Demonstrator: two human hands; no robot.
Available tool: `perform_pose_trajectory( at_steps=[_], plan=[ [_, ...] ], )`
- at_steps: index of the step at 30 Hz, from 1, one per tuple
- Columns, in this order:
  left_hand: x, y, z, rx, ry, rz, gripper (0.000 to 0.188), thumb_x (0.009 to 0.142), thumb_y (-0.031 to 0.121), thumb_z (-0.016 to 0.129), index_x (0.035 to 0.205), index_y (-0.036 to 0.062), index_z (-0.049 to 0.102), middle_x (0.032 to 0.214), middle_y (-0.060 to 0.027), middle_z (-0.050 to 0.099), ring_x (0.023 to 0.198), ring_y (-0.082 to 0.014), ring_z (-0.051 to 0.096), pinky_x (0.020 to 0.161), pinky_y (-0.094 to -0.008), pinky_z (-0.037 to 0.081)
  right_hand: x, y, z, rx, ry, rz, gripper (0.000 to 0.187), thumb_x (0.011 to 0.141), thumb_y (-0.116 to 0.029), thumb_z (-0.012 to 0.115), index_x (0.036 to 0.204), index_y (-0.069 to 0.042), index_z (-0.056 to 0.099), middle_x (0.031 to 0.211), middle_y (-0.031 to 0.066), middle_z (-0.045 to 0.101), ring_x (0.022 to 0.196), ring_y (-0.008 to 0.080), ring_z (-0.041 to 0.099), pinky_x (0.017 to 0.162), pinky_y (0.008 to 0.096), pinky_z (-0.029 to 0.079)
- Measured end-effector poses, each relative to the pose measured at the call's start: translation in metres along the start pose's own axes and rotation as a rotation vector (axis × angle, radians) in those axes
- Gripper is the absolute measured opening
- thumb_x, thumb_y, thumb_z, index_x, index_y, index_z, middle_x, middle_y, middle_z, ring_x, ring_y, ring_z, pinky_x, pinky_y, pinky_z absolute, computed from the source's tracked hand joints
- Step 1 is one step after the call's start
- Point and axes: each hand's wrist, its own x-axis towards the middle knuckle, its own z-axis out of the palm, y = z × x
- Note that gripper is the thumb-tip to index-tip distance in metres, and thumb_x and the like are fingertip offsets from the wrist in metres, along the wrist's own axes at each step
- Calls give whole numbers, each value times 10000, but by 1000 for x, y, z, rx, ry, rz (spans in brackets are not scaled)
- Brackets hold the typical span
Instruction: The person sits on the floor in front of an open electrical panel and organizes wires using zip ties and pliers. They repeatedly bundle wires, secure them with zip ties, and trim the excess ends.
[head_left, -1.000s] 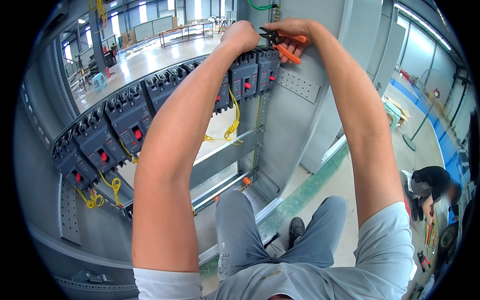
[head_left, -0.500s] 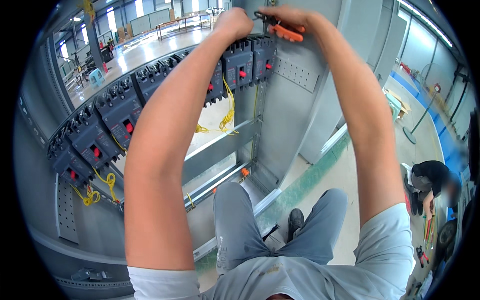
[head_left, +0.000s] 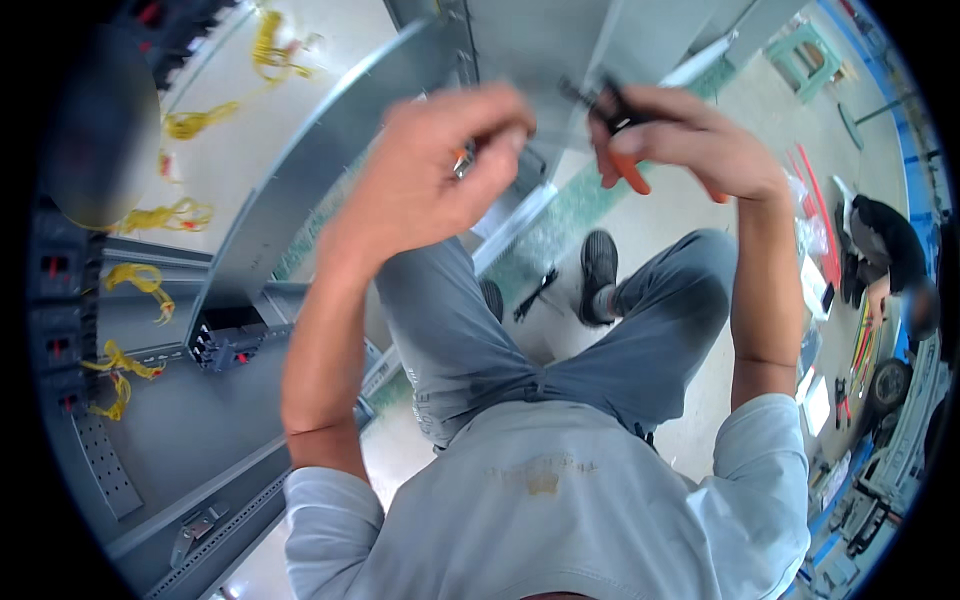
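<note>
My right hand (head_left: 705,140) is wrapped round a pair of pliers with orange handles (head_left: 631,174) and a dark head; the jaws point up and left, blurred. Across from it, my left hand (head_left: 425,170) is raised, its thumb and fingers curled together in a pinch. Whatever the pinch holds, if anything, is too small and smeared to make out. Both hands are in the air above my knees, apart from each other. On the left stands a grey metal cabinet frame with black circuit breakers (head_left: 55,265) and coiled yellow wires (head_left: 140,285).
A grey crossbar (head_left: 300,140) curves through the cabinet beside my left arm. To the right, a person (head_left: 880,240) bends over coloured wires (head_left: 862,345) on the floor. Red-handled pliers (head_left: 843,405) lie near them. A green stool (head_left: 805,60) stands farther back.
Both hands have come down and back from the far breakers towards my body, the pliers still in the right one. My view has tilted down, and the breaker row now sits at the left edge.
</note>
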Motion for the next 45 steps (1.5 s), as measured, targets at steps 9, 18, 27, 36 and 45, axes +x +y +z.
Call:
perform_pose_trajectory(
  at_steps=[9, 18, 27, 36, 45],
  plan=[
    [-90, -118, 179, 84, -982, -462, 122, 777, 10, 583, 850, 17, 680, 827, -191, 689, 792, -404, 663, 698, -452, 522, 27, 376, 76, -808, -309, 843, 458, 800, -363, 646, 1109, -44, 757, 1145, 186, 731, 1073, 374, 689, 918, 449, 552],
    [-105, -118, 183, 298, -966, -560, 98, 795, 61, 676, 873, 38, 731, 917, -196, 707, 903, -401, 689, 775, -489, 547, -14, 505, 165, -1117, 165, 569, 544, 814, -466, 759, 1211, -107, 662, 1172, 167, 672, 1158, 374, 613, 972, 455, 508],
    [-117, -116, 173, 302, -821, -701, 189, 846, 211, 732, 921, 38, 723, 902, -192, 706, 897, -415, 673, 785, -503, 539, -2, 501, 287, -735, -327, 55, 298, 830, -112, 645, 1117, -132, 724, 1078, 152, 656, 1001, 348, 685, 844, 459, 568],
    [-127, -126, 169, 263, -802, -749, 168, 848, 192, 726, 879, 27, 707, 852, -189, 698, 881, -406, 670, 765, -498, 525, -9, 523, 292, -681, -314, 68, 164, 792, -101, 661, 949, -74, 701, 990, 162, 654, 942, 382, 675, 805, 491, 557],
    [-149, -161, 182, 236, -923, -796, 480, 717, 321, 865, 1081, 40, 729, 983, -194, 730, 966, -375, 698, 824, -467, 536, -3, 485, 232, -243, -127, 362, 158, 769, -117, 712, 879, -13, 665, 813, 162, 710, 789, 326, 704, 760, 425, 564]
  ],
)
